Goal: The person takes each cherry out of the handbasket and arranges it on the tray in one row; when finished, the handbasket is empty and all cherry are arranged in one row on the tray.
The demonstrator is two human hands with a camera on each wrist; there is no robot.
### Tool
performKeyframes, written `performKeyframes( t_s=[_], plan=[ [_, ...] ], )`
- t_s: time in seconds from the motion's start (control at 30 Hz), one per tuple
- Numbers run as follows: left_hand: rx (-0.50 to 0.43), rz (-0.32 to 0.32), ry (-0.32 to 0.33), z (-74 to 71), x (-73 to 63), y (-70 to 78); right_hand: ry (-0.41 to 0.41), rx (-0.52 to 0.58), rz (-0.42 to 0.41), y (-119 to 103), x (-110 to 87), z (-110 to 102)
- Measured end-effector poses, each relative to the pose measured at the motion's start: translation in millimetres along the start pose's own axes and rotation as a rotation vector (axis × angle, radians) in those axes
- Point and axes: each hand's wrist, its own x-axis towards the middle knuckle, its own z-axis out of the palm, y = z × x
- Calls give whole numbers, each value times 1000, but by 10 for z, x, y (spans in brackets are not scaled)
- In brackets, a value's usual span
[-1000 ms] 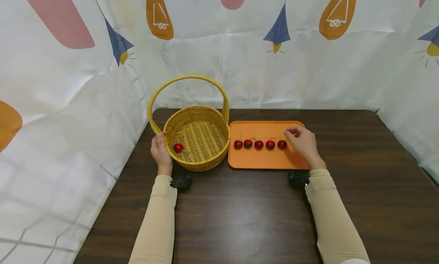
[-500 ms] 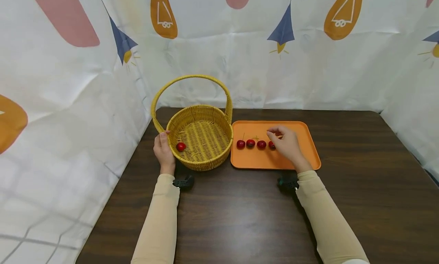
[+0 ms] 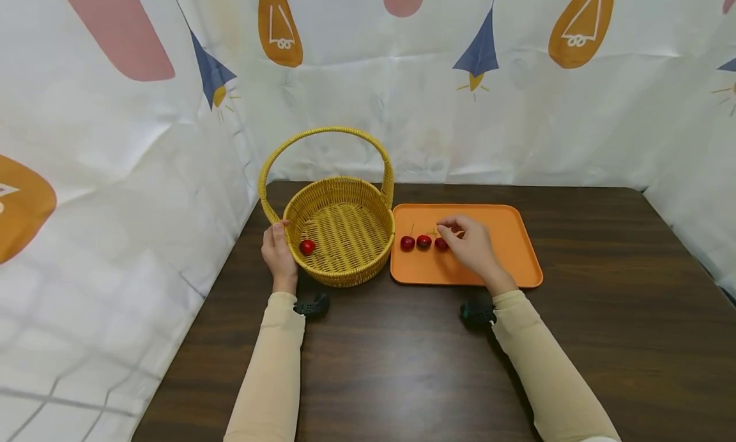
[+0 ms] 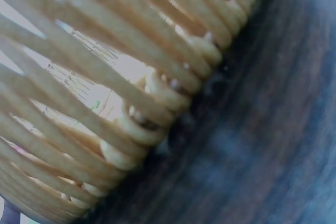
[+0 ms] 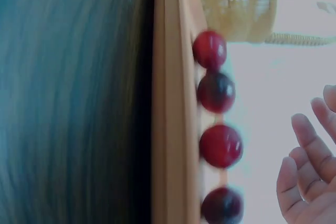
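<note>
A yellow woven basket [image 3: 344,277] with a tall arched handle stands at the back left, a single red cherry [image 3: 307,247] inside it. My left hand [image 3: 279,255] holds the basket's left side near the foot of the handle; the left wrist view shows only the weave [image 4: 110,77] close up. Several dark red cherries [image 3: 407,243] with stems lie in a row on the orange tray [image 3: 506,237]. Over the row's right part hovers my right hand [image 3: 468,244], fingers bent and nothing visible between them. It hides part of the row, though the right wrist view shows several cherries [image 5: 221,146].
Basket and tray stand side by side on a dark wooden table [image 3: 391,352]. A white patterned cloth [image 3: 368,97] hangs behind the table and along its left side. Each wrist carries a black device, such as the one on the right wrist [image 3: 477,314].
My right hand has moved left along the row of cherries, from the tray's right part to nearer its middle. The left hand stays on the basket. The head view has shifted slightly.
</note>
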Motion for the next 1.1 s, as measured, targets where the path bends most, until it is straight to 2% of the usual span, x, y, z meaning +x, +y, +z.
performKeyframes(
  t_s=[0.17,0.27,0.43,0.6,0.7,0.87,0.97,1.1],
  plan=[
    [2,32,7,0,-5,-10,-17,99,-34,-207,-13,125],
    [15,55,36,-6,-24,-17,-46,141,-46,-334,-9,246],
    [28,49,50,-19,-56,-12,-95,176,-91,-592,41,467],
    [19,62,46,2,-18,-6,-186,124,-195,-874,160,673],
    [7,84,56,-3,38,-122,-261,47,-216,-992,246,807],
    [-3,136,85,3,120,-318,-385,-15,-152,-1129,387,965],
    [-5,151,111,0,120,-355,-461,-31,-98,-1175,445,1054],
    [-7,166,126,-26,114,-388,-541,-77,-79,-1221,488,1198]
  ],
)
